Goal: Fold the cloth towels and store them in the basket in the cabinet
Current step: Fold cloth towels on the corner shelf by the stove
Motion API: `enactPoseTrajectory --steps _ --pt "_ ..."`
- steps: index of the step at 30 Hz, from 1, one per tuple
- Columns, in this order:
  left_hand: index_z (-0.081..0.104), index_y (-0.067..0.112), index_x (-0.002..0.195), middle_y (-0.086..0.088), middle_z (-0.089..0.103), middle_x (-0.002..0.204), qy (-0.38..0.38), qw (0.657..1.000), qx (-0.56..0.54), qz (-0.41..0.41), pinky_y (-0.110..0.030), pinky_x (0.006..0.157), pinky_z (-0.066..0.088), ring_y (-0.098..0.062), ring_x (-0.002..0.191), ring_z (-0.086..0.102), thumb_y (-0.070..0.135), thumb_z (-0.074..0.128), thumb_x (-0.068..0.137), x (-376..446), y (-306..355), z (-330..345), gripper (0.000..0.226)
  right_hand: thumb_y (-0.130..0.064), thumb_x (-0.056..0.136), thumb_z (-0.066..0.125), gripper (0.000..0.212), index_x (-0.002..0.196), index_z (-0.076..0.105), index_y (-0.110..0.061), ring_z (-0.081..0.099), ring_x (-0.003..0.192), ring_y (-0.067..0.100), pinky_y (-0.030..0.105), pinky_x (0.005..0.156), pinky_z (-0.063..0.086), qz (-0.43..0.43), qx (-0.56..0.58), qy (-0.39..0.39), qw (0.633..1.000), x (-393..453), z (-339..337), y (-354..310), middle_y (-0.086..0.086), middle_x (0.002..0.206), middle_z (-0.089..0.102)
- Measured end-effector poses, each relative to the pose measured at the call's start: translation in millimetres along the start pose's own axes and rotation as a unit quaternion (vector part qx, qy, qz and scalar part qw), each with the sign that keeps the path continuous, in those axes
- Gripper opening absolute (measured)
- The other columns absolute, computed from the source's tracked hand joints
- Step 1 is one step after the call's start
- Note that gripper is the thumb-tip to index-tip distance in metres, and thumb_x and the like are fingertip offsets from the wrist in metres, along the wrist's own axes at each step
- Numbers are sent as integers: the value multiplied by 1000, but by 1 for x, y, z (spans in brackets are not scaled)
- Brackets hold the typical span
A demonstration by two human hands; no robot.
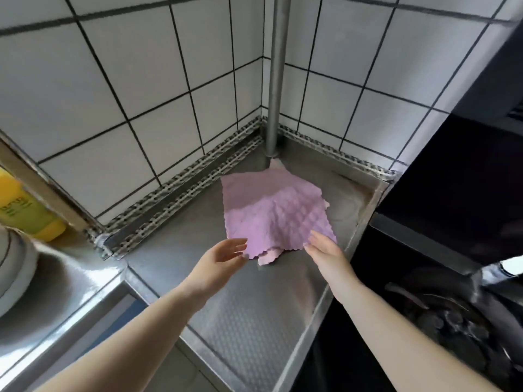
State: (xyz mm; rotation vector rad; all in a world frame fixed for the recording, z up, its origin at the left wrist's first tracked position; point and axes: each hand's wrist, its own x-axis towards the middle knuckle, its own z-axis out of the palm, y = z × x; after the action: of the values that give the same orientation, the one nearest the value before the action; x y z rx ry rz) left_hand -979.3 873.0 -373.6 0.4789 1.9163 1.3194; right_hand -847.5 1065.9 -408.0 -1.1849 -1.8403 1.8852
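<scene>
Both hands, the left hand (223, 251) and right hand (325, 250), reach with relaxed, empty fingers to the near corners of the purple cloth towel (276, 216) (2 layers, it seems) lying on the steel desk (254, 312), probably to fold it.

Both forearms bare, no sleeves or jewellery.

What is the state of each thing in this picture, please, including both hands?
pink towel: lying rumpled on the steel counter, near edge lifted, not folded neatly.
left hand: fingers straight, at the towel's near left corner.
right hand: fingers straight, resting on the towel's near right corner.
yellow bottle: partly in view beside the sink; cap not visible.
</scene>
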Motion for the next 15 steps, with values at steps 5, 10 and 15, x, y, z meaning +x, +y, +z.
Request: enactPoseTrajectory --steps 5,10,15 --pt "59 23 113 6 64 113 27 998 52 -9 -4 69 44 -3 96 60 11 63 89 37 -7 4 27 -17 90 60 45 134 50 -15 47 126 13 27 105 35 -21 -131 -7 991 41 -8 14 -5 135 51" --pt "61 20 121 1 60 119 30 950 305 50 -17 83 37 -15 109 56 15 66 83 67 -25 3 39 -15 84 67 47 129 55 -13 51 119 18 21 97 35 -41 -274 -28 961 57 -5 26 3 133 52" --pt "64 20 116 -2 59 121 -1 907 410 93 -37 91 47 -27 106 57 14 70 75 81 -40 2 43 -16 80 71 43 122 62 -13 49 122 18 24 105 32 -118 -429 -27 895 64 -8 36 2 130 55"
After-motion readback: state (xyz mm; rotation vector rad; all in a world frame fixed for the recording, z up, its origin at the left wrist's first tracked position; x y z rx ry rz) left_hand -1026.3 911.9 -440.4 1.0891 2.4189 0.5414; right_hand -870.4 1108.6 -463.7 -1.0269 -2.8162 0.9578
